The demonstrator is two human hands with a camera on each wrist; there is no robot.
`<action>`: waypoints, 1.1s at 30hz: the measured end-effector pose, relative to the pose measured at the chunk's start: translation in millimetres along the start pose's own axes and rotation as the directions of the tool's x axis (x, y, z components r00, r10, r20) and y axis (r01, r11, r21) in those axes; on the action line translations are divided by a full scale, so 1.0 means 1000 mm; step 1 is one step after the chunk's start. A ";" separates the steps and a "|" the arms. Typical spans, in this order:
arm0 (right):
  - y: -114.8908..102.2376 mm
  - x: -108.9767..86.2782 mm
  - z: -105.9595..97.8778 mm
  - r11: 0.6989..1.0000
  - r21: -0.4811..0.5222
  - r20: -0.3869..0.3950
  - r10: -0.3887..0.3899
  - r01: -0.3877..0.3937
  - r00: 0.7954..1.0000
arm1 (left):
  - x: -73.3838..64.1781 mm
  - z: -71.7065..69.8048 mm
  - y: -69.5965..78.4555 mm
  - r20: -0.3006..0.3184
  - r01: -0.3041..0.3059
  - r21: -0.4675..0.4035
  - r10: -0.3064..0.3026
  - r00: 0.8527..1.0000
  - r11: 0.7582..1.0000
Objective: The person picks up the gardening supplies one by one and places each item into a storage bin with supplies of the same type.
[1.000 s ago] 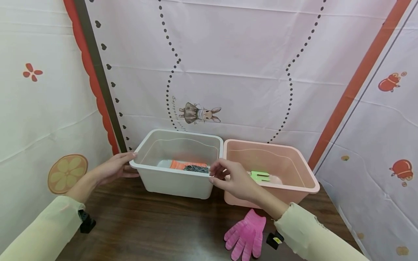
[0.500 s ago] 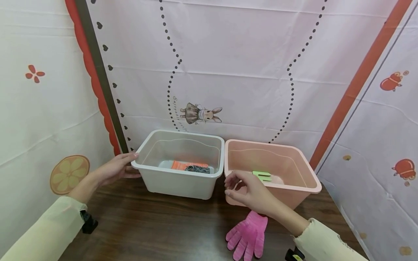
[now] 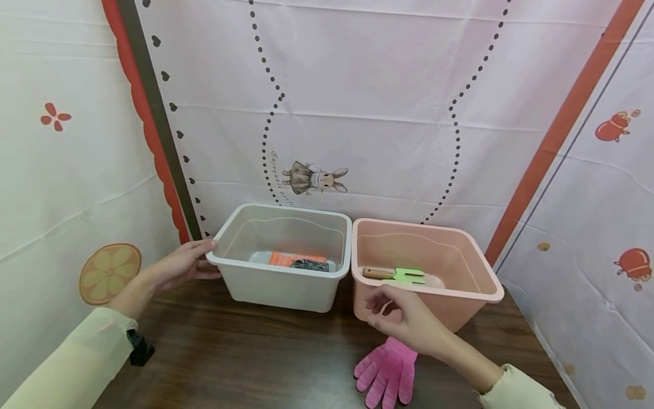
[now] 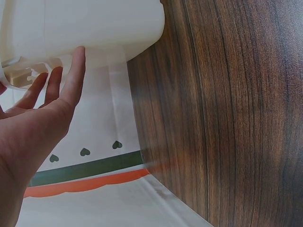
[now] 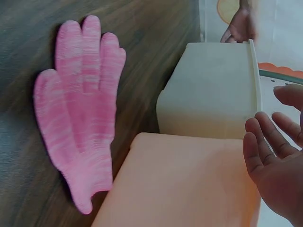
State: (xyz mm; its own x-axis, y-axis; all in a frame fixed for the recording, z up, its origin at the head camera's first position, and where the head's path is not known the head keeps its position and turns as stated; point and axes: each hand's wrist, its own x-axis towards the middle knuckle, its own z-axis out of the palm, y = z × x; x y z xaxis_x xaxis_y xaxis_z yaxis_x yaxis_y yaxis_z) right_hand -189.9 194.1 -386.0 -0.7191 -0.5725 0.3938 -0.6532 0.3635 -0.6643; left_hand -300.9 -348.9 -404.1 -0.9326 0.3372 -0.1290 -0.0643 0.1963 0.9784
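My left hand [image 3: 181, 264] holds the left rim of a white plastic bin [image 3: 278, 289], thumb at the rim and fingers beneath it against the outer wall. An orange glove-like knit piece [image 3: 286, 259] and a dark grey patterned one [image 3: 310, 264] lie inside. To its right stands a pink bin [image 3: 460, 294], with a green garden hand fork [image 3: 409, 275] on its floor, wooden handle to the left. My right hand [image 3: 409, 321] hovers in front of the pink bin, fingers loosely bent around nothing. Below it, a pink knit glove [image 3: 385, 372] lies flat, its cuff partly covered by the hand.
Both bins stand side by side on a dark wooden table [image 3: 245, 358], close to the white cloth backdrop [image 3: 368, 153]. Cloth walls, printed with fruit and flowers, rise on the left and right.
My right hand has moved from the white bin's front right corner rightward and down, in front of the pink bin, uncovering the fork's wooden handle. My left hand stays at the white rim.
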 end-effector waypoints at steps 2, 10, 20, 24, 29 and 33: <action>0.002 -0.005 -0.001 1.000 -0.003 0.000 0.012 -0.012 1.000 | 0.000 0.000 -0.001 0.002 -0.002 0.000 0.002 1.000 1.000; 0.008 -0.022 -0.003 0.998 0.001 0.014 0.061 -0.061 0.998 | 0.000 0.001 -0.001 0.009 -0.011 0.007 0.011 1.000 1.000; 0.021 -0.032 0.000 0.997 -0.021 0.010 0.079 -0.078 0.997 | 0.000 0.002 0.001 -0.007 -0.006 -0.018 0.006 1.000 1.000; 0.028 -0.037 0.004 0.996 -0.042 0.008 0.076 -0.076 0.997 | -0.001 0.001 0.001 -0.007 -0.004 -0.017 0.004 1.000 1.000; 0.037 -0.043 0.007 0.995 -0.075 0.006 0.072 -0.071 0.997 | 0.000 0.002 0.000 -0.001 -0.010 -0.019 0.010 1.000 1.000; 0.044 -0.048 0.010 0.991 -0.108 -0.003 0.074 -0.074 0.997 | 0.000 0.002 0.000 -0.001 -0.011 -0.021 0.011 1.000 1.000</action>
State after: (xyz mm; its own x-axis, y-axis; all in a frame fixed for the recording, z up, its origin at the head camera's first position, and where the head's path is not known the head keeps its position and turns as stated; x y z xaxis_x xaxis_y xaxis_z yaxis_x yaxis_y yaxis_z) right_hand -181.6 229.8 -440.7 -0.7662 -0.5420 0.3453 -0.6199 0.4818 -0.6194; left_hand -300.1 -347.1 -404.5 -0.9336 0.3384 -0.1181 -0.0614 0.1736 0.9829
